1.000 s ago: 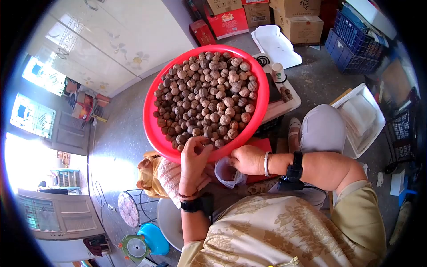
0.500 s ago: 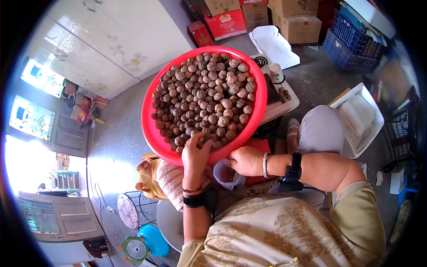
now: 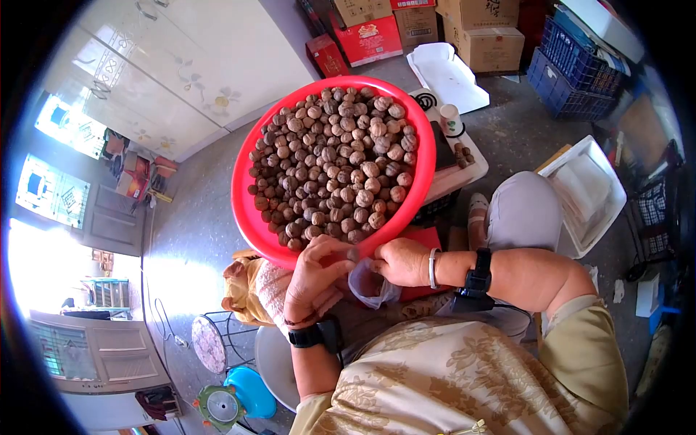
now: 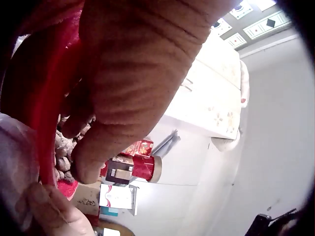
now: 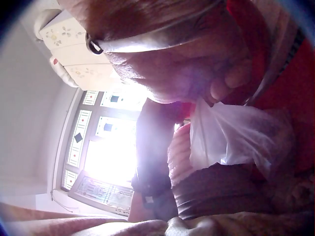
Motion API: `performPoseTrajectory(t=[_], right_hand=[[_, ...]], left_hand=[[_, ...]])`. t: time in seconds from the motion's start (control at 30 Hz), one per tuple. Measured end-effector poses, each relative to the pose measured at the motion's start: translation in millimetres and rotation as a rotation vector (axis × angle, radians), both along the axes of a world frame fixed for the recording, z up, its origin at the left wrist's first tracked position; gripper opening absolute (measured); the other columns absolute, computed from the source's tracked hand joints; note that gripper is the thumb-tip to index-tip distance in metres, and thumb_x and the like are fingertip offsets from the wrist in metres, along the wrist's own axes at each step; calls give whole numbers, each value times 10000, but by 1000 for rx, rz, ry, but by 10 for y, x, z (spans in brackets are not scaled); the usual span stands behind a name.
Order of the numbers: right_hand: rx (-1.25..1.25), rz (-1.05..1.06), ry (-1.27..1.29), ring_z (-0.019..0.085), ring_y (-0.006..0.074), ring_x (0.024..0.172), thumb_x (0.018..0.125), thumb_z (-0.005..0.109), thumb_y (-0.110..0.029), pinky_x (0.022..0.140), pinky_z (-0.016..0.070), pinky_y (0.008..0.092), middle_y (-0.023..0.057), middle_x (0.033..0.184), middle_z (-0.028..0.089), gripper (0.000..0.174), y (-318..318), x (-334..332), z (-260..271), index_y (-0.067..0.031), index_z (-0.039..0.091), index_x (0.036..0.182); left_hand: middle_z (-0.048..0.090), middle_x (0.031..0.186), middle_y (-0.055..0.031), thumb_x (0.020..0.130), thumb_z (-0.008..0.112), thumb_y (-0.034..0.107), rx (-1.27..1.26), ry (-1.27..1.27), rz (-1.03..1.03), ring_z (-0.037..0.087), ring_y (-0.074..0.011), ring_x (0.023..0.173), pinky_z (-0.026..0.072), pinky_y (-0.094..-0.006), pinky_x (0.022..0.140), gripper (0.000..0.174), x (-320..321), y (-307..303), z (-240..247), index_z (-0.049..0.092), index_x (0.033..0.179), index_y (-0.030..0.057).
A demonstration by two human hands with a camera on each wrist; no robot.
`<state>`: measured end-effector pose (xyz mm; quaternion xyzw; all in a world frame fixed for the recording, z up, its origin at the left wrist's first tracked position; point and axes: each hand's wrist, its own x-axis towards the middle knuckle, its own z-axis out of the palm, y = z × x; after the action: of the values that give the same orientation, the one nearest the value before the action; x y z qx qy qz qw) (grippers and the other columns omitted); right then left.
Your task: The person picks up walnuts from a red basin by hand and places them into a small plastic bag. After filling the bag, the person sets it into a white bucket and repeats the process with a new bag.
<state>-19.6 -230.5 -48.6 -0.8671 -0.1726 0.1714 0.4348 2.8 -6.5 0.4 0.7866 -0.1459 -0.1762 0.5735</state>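
Observation:
A red plastic basin (image 3: 241,210) heaped with walnuts (image 3: 326,159) stands in front of the person. My left hand (image 3: 317,267) is at the basin's near rim, a walnut (image 3: 353,255) pinched at its fingertips, just beside the bag's mouth. In the left wrist view its thumb (image 4: 91,157) stands large before the heap. My right hand (image 3: 403,262) is against the rim and grips the top edge of a thin white plastic bag (image 3: 373,286). The bag (image 5: 231,132) hangs below the right hand in the right wrist view. Its contents are blurred through the plastic.
Right of the basin, a low white table (image 3: 464,172) carries a white cup (image 3: 450,119) and a few walnuts. White foam trays (image 3: 591,192) and blue crates (image 3: 565,80) lie farther right. A tan dog-like plush (image 3: 243,286) and a round stool (image 3: 209,341) are at left.
My left hand reached into the walnuts near the rim, then drew back toward the bag with a walnut at its fingertips. The right hand keeps its hold on the bag.

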Motion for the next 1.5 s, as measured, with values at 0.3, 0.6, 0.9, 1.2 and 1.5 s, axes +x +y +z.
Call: performPoseTrajectory(t=[0.3,0.6,0.9,1.2,1.5], right_hand=[[-80,12,19,698,419,904,932,619,-299,827,533,496,259,906,705,319,-15,2,101,-1,733,948],[52,-25,-79,691,392,914,955,619,-228,815,539,463,213,931,708,215,7,-7,42,-44,711,1016],[-39,1,-109,680,420,830,958,614,-301,755,532,498,226,849,694,306,23,2,-142,-15,709,907],[-22,-5,-99,681,420,813,959,620,-308,752,535,493,230,823,689,315,19,0,-117,-15,713,892],[-36,13,-53,690,427,925,910,602,-237,844,533,502,275,929,700,288,13,4,12,18,727,954]], left_hand=[[656,952,-85,692,852,123,185,-298,-205,594,-259,971,468,-356,893,351,22,45,-14,745,1014,33],[621,1051,-35,867,738,51,3,-216,142,608,-142,961,502,-278,876,221,59,94,-262,693,1083,27],[609,1110,-201,824,737,97,537,-746,549,626,-340,977,530,-400,859,307,273,96,-452,685,1112,5],[619,1065,-231,790,766,172,652,-536,559,614,-400,1017,508,-444,907,302,303,45,-392,694,1001,-32],[678,957,-50,914,725,182,85,-124,487,607,-125,868,493,-276,799,228,162,151,-167,712,1007,-26]])
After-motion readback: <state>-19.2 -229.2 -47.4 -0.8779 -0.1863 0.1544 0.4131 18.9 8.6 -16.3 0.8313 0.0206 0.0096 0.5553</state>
